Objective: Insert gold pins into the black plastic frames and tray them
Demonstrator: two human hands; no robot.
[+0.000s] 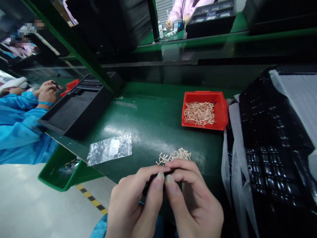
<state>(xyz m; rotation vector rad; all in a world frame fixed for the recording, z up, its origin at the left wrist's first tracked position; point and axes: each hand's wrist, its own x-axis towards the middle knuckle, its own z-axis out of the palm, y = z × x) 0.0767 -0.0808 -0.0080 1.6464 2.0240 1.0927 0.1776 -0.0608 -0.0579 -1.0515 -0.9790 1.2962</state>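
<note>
My left hand (141, 195) and my right hand (192, 195) meet at the front of the green bench, thumbs side by side. Both are closed on a small black part (148, 185), mostly hidden by the fingers, so its kind cannot be made out. Just beyond my fingertips lies a loose pile of small beige bent strips (179, 154). A red bin (220, 115) farther back on the right holds many more such strips. To the left, a clear plastic bag (110, 150) lies flat on the bench.
A black tray (76, 109) stands at the left, beside a co-worker's blue sleeves (22, 122) and hands. Black glossy packaging with white foam sheets (262, 132) fills the right side. A green bin (59, 172) sits below the bench edge. Another person in pink writes across the bench.
</note>
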